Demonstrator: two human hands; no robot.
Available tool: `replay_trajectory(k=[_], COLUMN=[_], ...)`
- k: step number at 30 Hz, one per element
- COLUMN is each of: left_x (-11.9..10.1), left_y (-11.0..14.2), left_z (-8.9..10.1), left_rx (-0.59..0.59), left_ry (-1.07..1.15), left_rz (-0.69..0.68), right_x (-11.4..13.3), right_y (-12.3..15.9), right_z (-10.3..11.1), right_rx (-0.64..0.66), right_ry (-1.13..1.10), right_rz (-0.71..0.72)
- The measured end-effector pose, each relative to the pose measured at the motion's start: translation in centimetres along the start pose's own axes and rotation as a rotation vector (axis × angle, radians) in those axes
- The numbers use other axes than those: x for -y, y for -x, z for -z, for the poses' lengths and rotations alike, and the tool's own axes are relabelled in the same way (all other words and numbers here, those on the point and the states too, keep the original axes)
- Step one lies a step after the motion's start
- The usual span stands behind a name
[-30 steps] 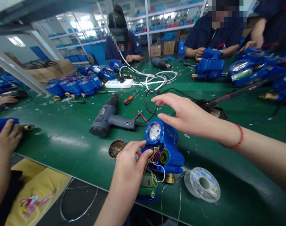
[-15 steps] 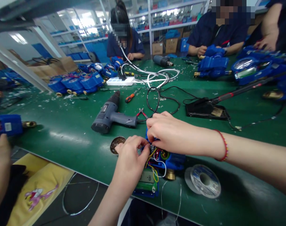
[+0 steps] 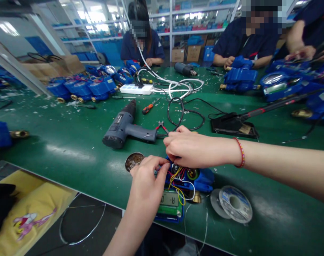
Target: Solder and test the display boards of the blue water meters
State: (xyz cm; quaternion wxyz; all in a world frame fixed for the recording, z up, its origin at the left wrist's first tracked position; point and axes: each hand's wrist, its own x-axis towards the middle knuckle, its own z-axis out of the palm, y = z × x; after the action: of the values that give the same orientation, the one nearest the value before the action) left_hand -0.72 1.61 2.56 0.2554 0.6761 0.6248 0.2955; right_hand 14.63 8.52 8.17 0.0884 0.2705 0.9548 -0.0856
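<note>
A blue meter (image 3: 206, 180) lies on the bench before me with its inside exposed. Red, yellow and white wires (image 3: 175, 176) run from it to a green circuit board with a grey display (image 3: 170, 199) at its near side. A brass fitting (image 3: 196, 196) sticks out at its right. My left hand (image 3: 147, 179) pinches thumb and forefinger together at the wires' left end; what lies between them is too small to make out. Just above the meter, my right hand (image 3: 187, 147) is closed with fingers curled down, its fingertips hidden.
A round tin (image 3: 134, 161) stands beside my left hand, with a heat gun (image 3: 127, 129) behind it. To the right are a solder spool (image 3: 235, 204) and a soldering iron (image 3: 271, 106) on its stand (image 3: 233, 124). Pliers (image 3: 161, 125), a screwdriver (image 3: 148, 107) and a power strip (image 3: 136, 89) lie farther back. Co-workers sit opposite.
The view has shifted slightly, and the neighbour's hand at the left edge has gone out of sight. Both my hands stay at the meter, with little change in their grip.
</note>
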Motion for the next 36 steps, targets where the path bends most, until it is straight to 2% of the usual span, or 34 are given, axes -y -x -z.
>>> replay_trajectory(k=[8, 14, 18, 20, 25, 27, 32, 36], left_x=[0.7, 0.8, 0.9, 1.0, 0.7, 0.4, -0.9, -1.8], left_y=[0.5, 0.4, 0.2, 0.2, -0.1, -0.2, -0.4, -0.9], left_z=[0.0, -0.2, -0.3, -0.2, 0.0, 0.1, -0.1, -0.6], left_rx=[-0.049, -0.052, -0.042, -0.021, 0.028, 0.041, 0.071, 0.093], left_ry=[0.045, 0.031, 0.027, 0.041, 0.076, 0.081, 0.054, -0.064], left_rz=[-0.047, -0.045, -0.012, 0.013, 0.049, 0.049, 0.029, 0.036], right_x=[-0.1, 0.1, -0.2, -0.6, -1.9, -2.2, -1.9, -1.2], right_y=[-0.3, -0.4, -0.5, -0.3, 2.6, 4.3, 7.9, 9.7], right_z=[0.6, 0.3, 0.1, 0.3, 0.1, -0.7, -3.7, -6.7], right_rx=[0.059, 0.02, -0.016, -0.113, -0.562, -0.686, -0.869, -0.924], right_ry=[-0.033, -0.064, -0.132, -0.207, -0.446, -0.512, -0.596, -0.57], right_rz=[0.01, 0.039, -0.015, -0.061, -0.226, -0.274, -0.4, -0.484])
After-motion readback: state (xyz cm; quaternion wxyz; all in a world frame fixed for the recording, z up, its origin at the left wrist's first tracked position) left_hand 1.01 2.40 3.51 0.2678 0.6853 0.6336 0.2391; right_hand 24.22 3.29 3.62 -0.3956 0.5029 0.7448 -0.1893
